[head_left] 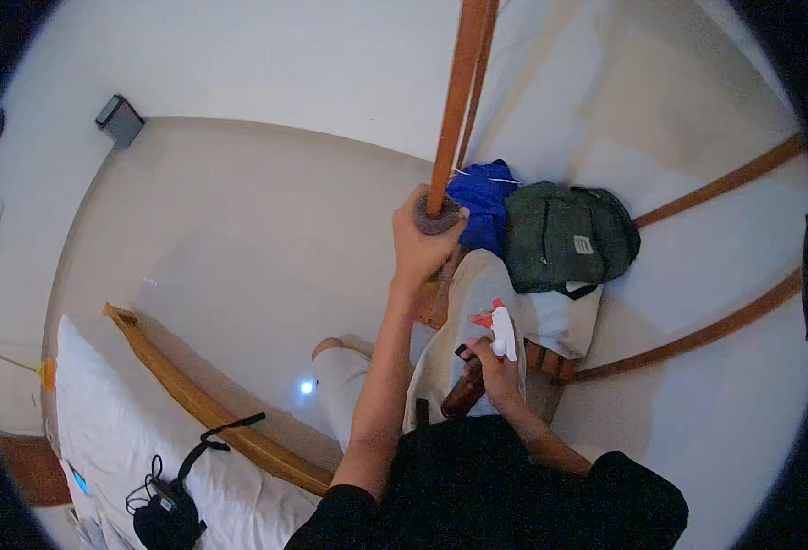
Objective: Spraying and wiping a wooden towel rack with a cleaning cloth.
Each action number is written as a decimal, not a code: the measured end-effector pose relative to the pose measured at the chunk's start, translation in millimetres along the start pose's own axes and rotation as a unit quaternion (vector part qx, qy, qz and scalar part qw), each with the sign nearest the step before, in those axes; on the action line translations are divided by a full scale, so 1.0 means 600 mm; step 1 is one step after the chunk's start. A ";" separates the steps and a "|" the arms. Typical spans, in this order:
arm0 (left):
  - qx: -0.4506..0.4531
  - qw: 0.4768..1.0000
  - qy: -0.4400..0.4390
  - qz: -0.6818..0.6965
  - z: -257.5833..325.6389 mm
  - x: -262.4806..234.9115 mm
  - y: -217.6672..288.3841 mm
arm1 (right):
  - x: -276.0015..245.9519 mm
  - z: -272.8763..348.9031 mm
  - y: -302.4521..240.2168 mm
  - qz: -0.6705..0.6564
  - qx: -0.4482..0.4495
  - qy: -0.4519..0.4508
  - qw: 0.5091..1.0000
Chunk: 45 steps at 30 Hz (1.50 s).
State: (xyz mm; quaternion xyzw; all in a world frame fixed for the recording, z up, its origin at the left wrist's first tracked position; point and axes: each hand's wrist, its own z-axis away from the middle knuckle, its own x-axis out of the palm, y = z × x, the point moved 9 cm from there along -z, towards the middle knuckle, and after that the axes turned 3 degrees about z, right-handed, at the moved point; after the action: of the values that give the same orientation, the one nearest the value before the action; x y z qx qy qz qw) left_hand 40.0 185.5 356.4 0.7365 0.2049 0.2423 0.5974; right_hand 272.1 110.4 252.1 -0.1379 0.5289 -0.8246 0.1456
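Note:
My left hand [415, 240] is closed around a dark grey cloth or pad [437, 220], which is wrapped about the lower part of an upright wooden post [456, 110]. Near my lap, my right hand [498, 374] grips a spray bottle by its neck. The spray bottle has a white and red trigger head [503, 332] and a brown body [464, 392] that tilts down to the left, partly behind my fingers. Just beyond my left hand lies a blue bag [484, 197], and a dark green backpack [569, 236] rests against it on the right.
White cloth [564, 321] hangs below the backpack over woodwork. Two curved wooden rails [697, 335] run off to the right. At lower left stands a bed with a wooden edge [211, 408], carrying a black strapped pouch [167, 518]. A grey box [120, 121] sits in the far corner.

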 end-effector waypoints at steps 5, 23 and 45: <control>-0.012 0.999 -0.003 -0.042 0.061 -0.030 -0.144 | 0.014 0.026 -0.058 0.032 -0.158 -0.012 0.987; 0.054 0.998 -0.003 -0.019 0.028 -0.010 0.016 | 0.031 0.000 0.016 0.140 -0.162 -0.085 0.973; 0.119 0.992 0.047 -0.022 0.019 -0.018 0.081 | 0.069 0.038 -0.007 0.117 -0.103 -0.172 0.973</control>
State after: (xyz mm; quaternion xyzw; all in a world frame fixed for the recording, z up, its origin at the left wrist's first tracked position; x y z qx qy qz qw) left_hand 38.8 160.8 400.6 0.7856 0.2758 0.2371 0.5006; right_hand 242.3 76.7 268.1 -0.2291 0.5904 -0.7068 0.3153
